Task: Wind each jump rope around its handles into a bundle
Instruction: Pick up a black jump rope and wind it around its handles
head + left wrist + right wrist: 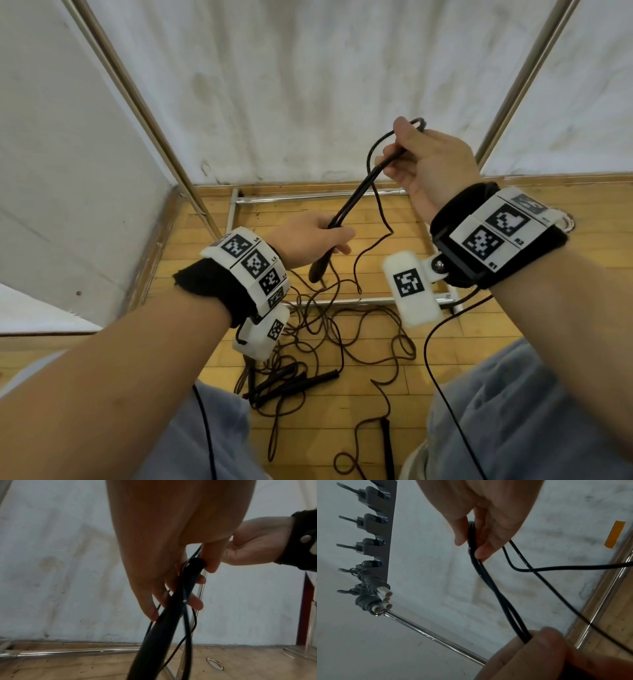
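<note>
- Above a wooden plank floor (pixel 370 404), a pair of slim black jump-rope handles (pixel 346 209) is being held up slantwise between two hands.
- The lower, thicker end of the handles is being gripped by the left hand (pixel 308 240), with its fingers curled round them, as is seen also in the left wrist view (pixel 161 563).
- The upper, thin end, together with a loop of thin black cord (pixel 373 150), is being pinched by the right hand (pixel 428 164) between thumb and fingertips; in the right wrist view the cord (pixel 489 588) is being held doubled under the fingers (pixel 481 553).
- From that loop the cord is being let hang down past the left hand to the floor, where it is lying in loose tangles (pixel 342 329).
- More black-handled jump ropes (pixel 291 380) are lying among those tangles on the floor, between the person's knees, which are being covered by light grey-blue trousers (pixel 507 404).
- White wrist bands with black-and-white square markers (pixel 255 263) are being worn on both wrists.
- A chrome metal tube frame (pixel 308 198) is lying on the floor before a stained white wall (pixel 308 85).
- In the right wrist view a grey rack of hooks (pixel 376 540) is being shown with wound rope bundles (pixel 373 595) hanging at its lower end.
</note>
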